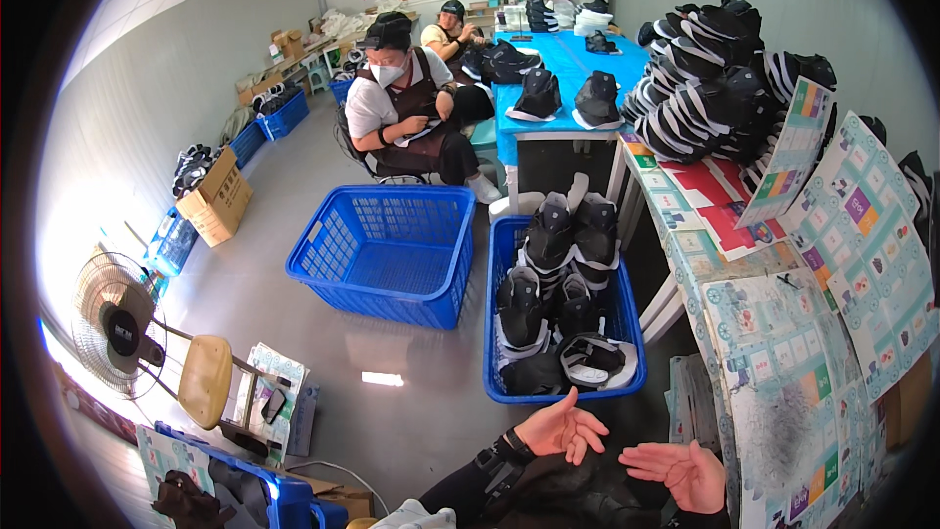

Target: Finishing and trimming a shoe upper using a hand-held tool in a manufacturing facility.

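Note:
Both of my hands are held up over my lap with nothing in them. My left hand (562, 429) has its palm turned sideways and its fingers loosely apart. Facing it, my right hand (680, 472) is palm up with the fingers stretched out. Just beyond them stands a blue plastic crate (566, 397), filled with several black-and-white shoe uppers (521, 309). One upper (597, 360) lies on its side at the crate's near end, close to my left hand but apart from it. Dark material covers my lap below the hands.
A second blue crate (382, 312) with nothing in it stands further left. At the right, a worktable (774, 353) covered with printed sheets bears a high pile of shoe uppers (715, 88). Two co-workers sit beside a blue-topped table (578, 54). A fan (119, 328) and a chair (206, 377) stand left.

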### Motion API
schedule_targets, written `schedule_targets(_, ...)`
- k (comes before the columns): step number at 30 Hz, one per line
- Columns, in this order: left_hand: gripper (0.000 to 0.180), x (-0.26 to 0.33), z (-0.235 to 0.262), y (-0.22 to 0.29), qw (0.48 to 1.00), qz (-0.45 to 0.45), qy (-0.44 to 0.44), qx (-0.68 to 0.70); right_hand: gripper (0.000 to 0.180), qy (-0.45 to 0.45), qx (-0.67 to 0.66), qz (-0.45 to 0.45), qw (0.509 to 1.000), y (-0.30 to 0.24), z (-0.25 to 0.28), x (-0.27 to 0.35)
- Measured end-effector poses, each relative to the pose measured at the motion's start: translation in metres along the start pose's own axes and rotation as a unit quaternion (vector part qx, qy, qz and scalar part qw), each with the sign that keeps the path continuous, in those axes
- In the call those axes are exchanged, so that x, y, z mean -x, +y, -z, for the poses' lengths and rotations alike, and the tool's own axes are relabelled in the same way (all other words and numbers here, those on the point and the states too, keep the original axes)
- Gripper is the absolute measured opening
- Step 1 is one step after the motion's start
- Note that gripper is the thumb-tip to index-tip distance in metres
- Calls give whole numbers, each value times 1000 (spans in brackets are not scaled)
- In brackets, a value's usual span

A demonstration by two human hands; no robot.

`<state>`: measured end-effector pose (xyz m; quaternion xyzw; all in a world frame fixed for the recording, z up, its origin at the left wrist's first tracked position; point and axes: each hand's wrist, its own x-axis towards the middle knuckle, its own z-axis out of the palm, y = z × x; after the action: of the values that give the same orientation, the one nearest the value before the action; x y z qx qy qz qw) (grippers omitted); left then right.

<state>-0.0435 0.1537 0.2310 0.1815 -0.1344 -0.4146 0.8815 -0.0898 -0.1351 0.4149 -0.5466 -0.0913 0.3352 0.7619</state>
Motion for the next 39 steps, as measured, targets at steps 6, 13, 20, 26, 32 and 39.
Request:
schedule_targets(6,68,-7,9,-3,984,29,157,-79,80,23,11,3,1000,8,4,-2)
schedule_targets(13,44,5,26,-8,945,54,271,-178,73,82,-1,5,997,17,14,2)
schedule_targets(20,43,4,27,-7,943,57,273,-183,70,107,-18,13,994,20,21,2)
schedule_targets(26,41,-2,24,-12,942,62,263,-198,65,111,-20,25,993,24,26,5)
schedule_targets(32,38,-2,27,-13,944,60,257,-199,62,120,-20,29,992,24,26,5)
schedule_targets(39,37,-3,29,-13,945,62,248,-203,58,122,-21,35,992,25,27,6)
